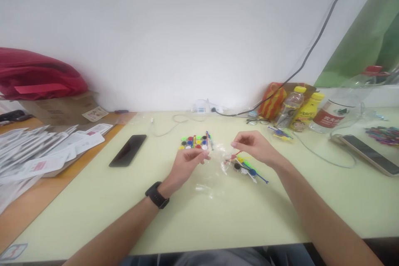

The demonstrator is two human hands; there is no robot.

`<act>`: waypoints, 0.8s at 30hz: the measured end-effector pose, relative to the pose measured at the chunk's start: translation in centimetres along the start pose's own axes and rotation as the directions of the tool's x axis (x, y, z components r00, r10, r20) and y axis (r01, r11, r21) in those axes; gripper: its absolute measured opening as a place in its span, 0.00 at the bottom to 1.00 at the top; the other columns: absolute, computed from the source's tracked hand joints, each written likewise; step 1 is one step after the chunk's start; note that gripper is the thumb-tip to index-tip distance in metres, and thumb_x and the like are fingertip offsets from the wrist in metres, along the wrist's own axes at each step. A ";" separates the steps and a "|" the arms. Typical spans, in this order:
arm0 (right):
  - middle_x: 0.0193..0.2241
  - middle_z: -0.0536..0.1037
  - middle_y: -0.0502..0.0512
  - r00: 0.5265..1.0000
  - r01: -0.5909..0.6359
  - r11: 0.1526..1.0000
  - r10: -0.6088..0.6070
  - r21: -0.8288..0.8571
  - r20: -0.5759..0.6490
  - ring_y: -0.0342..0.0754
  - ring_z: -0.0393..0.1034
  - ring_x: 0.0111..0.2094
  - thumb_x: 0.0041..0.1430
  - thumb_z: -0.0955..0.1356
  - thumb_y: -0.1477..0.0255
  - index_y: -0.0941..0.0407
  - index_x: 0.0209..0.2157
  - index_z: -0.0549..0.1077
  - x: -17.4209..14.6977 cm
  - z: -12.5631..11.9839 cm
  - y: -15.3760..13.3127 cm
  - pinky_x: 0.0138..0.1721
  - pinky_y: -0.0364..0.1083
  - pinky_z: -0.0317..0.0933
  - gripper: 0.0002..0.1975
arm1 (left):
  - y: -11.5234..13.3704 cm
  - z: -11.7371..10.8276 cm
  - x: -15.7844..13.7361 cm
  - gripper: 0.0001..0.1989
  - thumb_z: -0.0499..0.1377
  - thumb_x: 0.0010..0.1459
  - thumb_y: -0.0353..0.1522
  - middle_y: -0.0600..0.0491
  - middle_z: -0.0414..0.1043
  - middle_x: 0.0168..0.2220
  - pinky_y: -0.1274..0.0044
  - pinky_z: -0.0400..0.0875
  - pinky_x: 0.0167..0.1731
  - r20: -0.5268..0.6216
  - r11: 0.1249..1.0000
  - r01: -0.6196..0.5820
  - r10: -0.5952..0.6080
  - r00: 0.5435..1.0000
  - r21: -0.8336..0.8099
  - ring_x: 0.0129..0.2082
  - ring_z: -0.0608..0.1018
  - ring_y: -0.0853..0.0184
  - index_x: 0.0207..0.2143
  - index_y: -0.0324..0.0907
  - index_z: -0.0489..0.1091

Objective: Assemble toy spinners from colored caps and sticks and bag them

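My left hand [187,166], with a black watch at the wrist, is closed in a pinch on a thin clear plastic bag [220,156]. Across from it my right hand [255,145] is also closed, thumb against fingers; what lies between those fingertips is too small to tell. Under the right hand sits a loose cluster of coloured plastic pieces [246,168], with red, white, black, yellow and blue discs and thin sticks. Behind the left hand are rows of coloured round pieces [190,141] and a bundle of thin blue sticks [209,139].
A black phone [127,151] lies at left, beside stacked white packets [46,149] and a cardboard box [62,110]. Bottles [305,112] and a large water bottle [333,114] stand at right, near another phone [370,153]. A dark cable [299,68] runs down the wall.
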State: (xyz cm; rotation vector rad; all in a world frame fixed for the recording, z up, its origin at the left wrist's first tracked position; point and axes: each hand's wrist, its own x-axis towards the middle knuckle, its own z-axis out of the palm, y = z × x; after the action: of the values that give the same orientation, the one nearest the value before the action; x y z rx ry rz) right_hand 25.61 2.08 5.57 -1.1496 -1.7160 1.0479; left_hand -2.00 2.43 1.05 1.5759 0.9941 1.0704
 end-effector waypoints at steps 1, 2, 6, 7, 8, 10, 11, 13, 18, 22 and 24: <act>0.26 0.76 0.51 1.000 0.011 1.000 -0.011 0.005 -0.027 0.47 0.69 0.29 0.54 0.75 0.53 0.56 0.28 0.76 0.1 -0.1 0.1 0.32 0.46 0.63 0.20 | 0.0 0.0 0.0 0.14 0.66 0.60 0.44 0.48 0.82 0.33 0.74 0.71 0.34 -0.010 1.000 0.008 -0.008 1.000 -0.015 0.30 0.76 0.65 0.34 0.42 0.83; 0.26 0.75 0.51 0.998 0.024 1.000 -0.023 0.014 -0.050 0.46 0.68 0.29 0.55 0.75 0.54 0.56 0.28 0.76 0.2 -0.2 0.2 0.32 0.46 0.62 0.19 | 0.1 0.1 -0.1 0.14 0.66 0.60 0.43 0.48 0.82 0.32 0.74 0.71 0.34 -0.015 1.000 0.012 -0.012 1.000 -0.028 0.30 0.76 0.65 0.33 0.42 0.83; 0.26 0.75 0.51 0.998 0.032 0.997 -0.029 0.069 -0.048 0.45 0.67 0.30 0.57 0.74 0.55 0.56 0.30 0.77 0.3 -0.6 0.5 0.32 0.45 0.61 0.17 | 0.3 0.3 -0.3 0.14 0.65 0.60 0.43 0.47 0.82 0.35 0.74 0.71 0.33 0.046 0.999 -0.005 0.007 0.999 -0.045 0.31 0.77 0.65 0.33 0.42 0.82; 0.27 0.75 0.51 0.999 0.023 0.996 -0.021 0.084 -0.030 0.45 0.67 0.30 0.57 0.74 0.56 0.56 0.30 0.77 0.3 -0.5 0.6 0.32 0.45 0.61 0.17 | 0.4 0.3 -0.3 0.13 0.65 0.60 0.43 0.47 0.82 0.37 0.74 0.70 0.33 0.052 0.999 -0.012 0.015 0.999 -0.050 0.33 0.77 0.64 0.36 0.42 0.82; 0.27 0.75 0.51 1.000 0.014 0.995 -0.013 0.099 -0.011 0.45 0.67 0.30 0.57 0.74 0.56 0.56 0.30 0.77 0.3 -0.4 0.7 0.33 0.45 0.61 0.17 | 0.5 0.4 -0.3 0.14 0.65 0.60 0.43 0.46 0.82 0.39 0.74 0.70 0.33 0.050 0.998 -0.018 0.021 0.999 -0.060 0.34 0.77 0.64 0.39 0.42 0.81; 0.27 0.75 0.51 1.000 -0.001 0.991 -0.003 0.130 0.031 0.46 0.68 0.30 0.57 0.75 0.56 0.56 0.31 0.76 0.2 0.0 0.8 0.33 0.45 0.63 0.17 | 0.8 0.4 -0.2 0.18 0.65 0.60 0.43 0.45 0.80 0.44 0.74 0.71 0.33 0.039 0.996 -0.029 0.032 0.999 -0.086 0.37 0.78 0.63 0.48 0.43 0.79; 0.28 0.75 0.51 0.999 -0.008 0.989 0.000 0.149 0.050 0.46 0.69 0.30 0.57 0.75 0.56 0.56 0.31 0.76 0.2 0.3 0.8 0.33 0.46 0.63 0.17 | 1.0 0.4 -0.1 0.20 0.66 0.59 0.43 0.45 0.80 0.44 0.74 0.71 0.33 0.040 0.995 -0.031 0.035 0.999 -0.098 0.38 0.78 0.62 0.51 0.44 0.77; 0.28 0.75 0.51 0.997 -0.011 0.985 -0.003 0.173 0.078 0.46 0.69 0.30 0.58 0.74 0.55 0.56 0.31 0.75 0.2 0.9 0.7 0.34 0.46 0.65 0.17 | 1.1 0.3 0.0 0.21 0.67 0.58 0.43 0.46 0.80 0.42 0.74 0.71 0.34 0.062 0.994 -0.022 0.028 0.998 -0.106 0.38 0.79 0.62 0.50 0.43 0.77; 0.39 0.77 0.54 0.985 0.003 0.985 -0.032 0.170 0.168 0.47 0.72 0.37 0.58 0.75 0.58 0.54 0.45 0.73 -0.4 2.1 0.0 0.38 0.46 0.68 0.19 | 1.0 0.0 0.4 0.14 0.67 0.58 0.42 0.49 0.80 0.35 0.72 0.72 0.34 -0.058 0.976 0.028 -0.042 0.997 -0.218 0.30 0.78 0.66 0.39 0.41 0.79; 0.41 0.79 0.53 0.930 -0.096 0.983 0.031 0.159 0.367 0.45 0.73 0.36 0.52 0.78 0.66 0.50 0.60 0.64 -0.9 2.4 0.0 0.39 0.46 0.68 0.37 | 1.3 -0.7 1.0 0.13 0.70 0.55 0.38 0.50 0.79 0.40 0.71 0.74 0.42 -0.208 0.882 0.030 -0.143 0.968 -0.470 0.34 0.81 0.67 0.39 0.41 0.76; 0.37 0.79 0.52 0.939 -0.111 0.971 0.031 0.214 0.344 0.46 0.73 0.35 0.53 0.78 0.69 0.50 0.62 0.62 -0.9 2.4 0.2 0.39 0.46 0.68 0.38 | 1.4 -1.0 1.2 0.12 0.71 0.54 0.36 0.51 0.79 0.39 0.71 0.74 0.45 -0.239 0.842 0.013 -0.168 0.956 -0.540 0.35 0.81 0.66 0.35 0.41 0.73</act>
State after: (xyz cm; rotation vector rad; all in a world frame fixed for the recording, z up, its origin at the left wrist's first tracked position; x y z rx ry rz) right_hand 23.70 0.83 4.49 -0.9272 -1.7611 1.5197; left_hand -2.47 3.54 2.83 0.9283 0.8410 1.3844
